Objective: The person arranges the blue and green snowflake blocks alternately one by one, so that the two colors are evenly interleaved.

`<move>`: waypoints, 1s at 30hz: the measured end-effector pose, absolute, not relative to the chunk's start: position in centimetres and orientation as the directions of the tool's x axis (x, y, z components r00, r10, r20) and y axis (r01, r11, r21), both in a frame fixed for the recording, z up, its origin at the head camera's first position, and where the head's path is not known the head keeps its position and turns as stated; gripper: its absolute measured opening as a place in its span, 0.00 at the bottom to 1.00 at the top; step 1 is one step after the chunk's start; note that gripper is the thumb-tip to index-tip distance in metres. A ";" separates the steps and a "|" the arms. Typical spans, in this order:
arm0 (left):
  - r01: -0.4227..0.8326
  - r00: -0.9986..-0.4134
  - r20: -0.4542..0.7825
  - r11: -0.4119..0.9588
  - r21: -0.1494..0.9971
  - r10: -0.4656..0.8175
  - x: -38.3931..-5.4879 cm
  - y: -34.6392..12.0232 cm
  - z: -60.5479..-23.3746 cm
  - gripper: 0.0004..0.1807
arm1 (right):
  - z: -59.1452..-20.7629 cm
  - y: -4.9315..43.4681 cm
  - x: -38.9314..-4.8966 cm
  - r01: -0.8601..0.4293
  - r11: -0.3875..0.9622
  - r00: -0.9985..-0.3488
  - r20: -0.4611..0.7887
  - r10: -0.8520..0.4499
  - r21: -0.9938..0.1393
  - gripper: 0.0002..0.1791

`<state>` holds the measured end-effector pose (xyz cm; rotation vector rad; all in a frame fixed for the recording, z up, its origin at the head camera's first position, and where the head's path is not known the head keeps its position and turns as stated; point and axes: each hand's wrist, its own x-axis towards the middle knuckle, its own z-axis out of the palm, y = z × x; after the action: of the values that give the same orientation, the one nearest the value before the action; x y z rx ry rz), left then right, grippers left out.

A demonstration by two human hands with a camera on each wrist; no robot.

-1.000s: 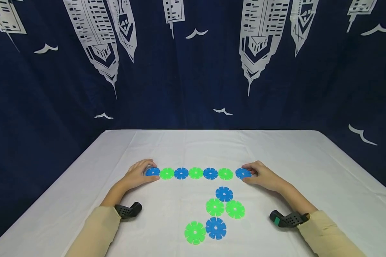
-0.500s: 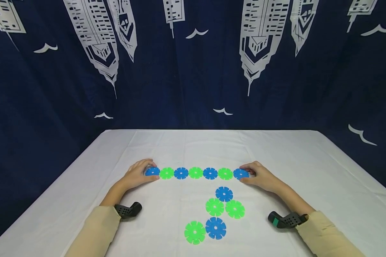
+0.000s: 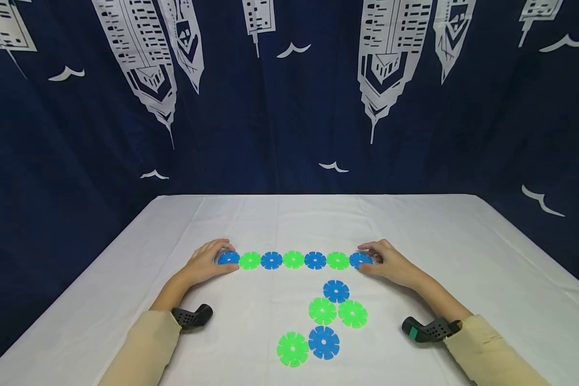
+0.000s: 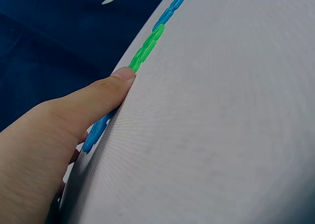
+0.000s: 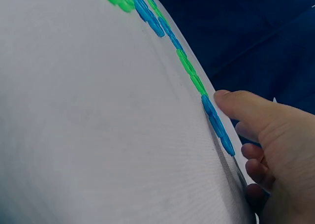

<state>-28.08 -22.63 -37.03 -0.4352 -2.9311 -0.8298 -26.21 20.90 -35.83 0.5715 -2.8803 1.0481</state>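
A straight row of alternating blue and green notched plastic discs runs across the table. My left hand [image 3: 206,262] curls round the left end blue disc [image 3: 229,258], thumb along its near edge and fingers behind. In the left wrist view the thumb partly covers that blue disc [image 4: 97,134], beside a green disc [image 4: 146,49]. At the other end my right hand [image 3: 391,264] arches loosely around the right end blue disc [image 3: 359,260], which meets its green neighbour [image 3: 338,261]. In the right wrist view the thumb stands off that blue disc [image 5: 216,124].
Nearer the front lie several loose discs: a blue disc [image 3: 336,291], two green discs, then a blue disc [image 3: 324,342] beside a green disc [image 3: 292,349]. A white cloth covers the table [image 3: 241,343]. A dark blue curtain [image 3: 270,134] hangs behind it.
My right hand has slid the right end blue disc leftward, closing the gap to the green disc; its fingers have then loosened from the disc. The left hand stays in place.
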 end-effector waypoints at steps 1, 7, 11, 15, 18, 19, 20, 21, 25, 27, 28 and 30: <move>0.286 -0.958 0.138 0.815 0.504 0.251 -28.1 -22.6 -37.0 0.26 | -35.7 20.8 -26.2 -0.343 0.706 -0.934 0.145 -0.326 -0.620 0.29; 0.286 -0.958 0.141 0.816 0.503 0.250 -28.1 -22.7 -37.1 0.27 | -35.1 20.8 -26.2 -0.361 0.684 -0.928 0.172 -0.330 -0.635 0.28; 0.280 -0.960 0.135 0.815 0.507 0.246 -28.2 -22.7 -37.3 0.27 | -34.6 20.6 -26.0 -0.394 0.659 -0.913 0.190 -0.361 -0.641 0.27; 0.278 -0.961 0.141 0.819 0.502 0.239 -28.2 -22.7 -37.3 0.27 | -33.8 19.8 -25.6 -0.411 0.648 -0.902 0.182 -0.392 -0.641 0.26; 0.278 -0.961 0.140 0.820 0.501 0.240 -28.2 -22.7 -37.3 0.27 | -33.3 19.0 -25.1 -0.428 0.645 -0.887 0.156 -0.435 -0.633 0.25; 0.278 -0.961 0.138 0.821 0.499 0.241 -28.2 -22.7 -37.3 0.27 | -33.1 18.7 -24.9 -0.431 0.644 -0.881 0.141 -0.451 -0.632 0.25; 0.277 -0.961 0.136 0.820 0.501 0.241 -28.2 -22.7 -37.3 0.27 | -33.0 18.4 -24.7 -0.437 0.642 -0.874 0.129 -0.469 -0.630 0.25; 0.277 -0.961 0.134 0.820 0.501 0.242 -28.2 -22.6 -37.3 0.27 | -32.8 18.1 -24.4 -0.444 0.637 -0.865 0.114 -0.489 -0.631 0.25; 0.277 -0.961 0.136 0.821 0.499 0.242 -28.2 -22.6 -37.2 0.27 | -32.4 16.8 -23.3 -0.461 0.621 -0.825 0.048 -0.564 -0.634 0.25; 0.277 -0.961 0.137 0.820 0.502 0.241 -28.2 -22.6 -37.1 0.27 | -32.3 16.2 -22.7 -0.470 0.619 -0.800 0.007 -0.600 -0.629 0.24; 0.276 -0.961 0.136 0.820 0.502 0.240 -28.2 -22.6 -37.1 0.27 | -32.2 15.9 -22.4 -0.479 0.622 -0.786 -0.011 -0.617 -0.620 0.24; 0.275 -0.961 0.134 0.819 0.504 0.241 -28.1 -22.6 -37.0 0.27 | -32.3 15.3 -21.9 -0.501 0.626 -0.759 -0.045 -0.649 -0.598 0.24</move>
<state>-28.13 -22.65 -37.01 -0.4165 -2.9346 -0.8277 -21.91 15.27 -32.30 1.1047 -3.0604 0.9882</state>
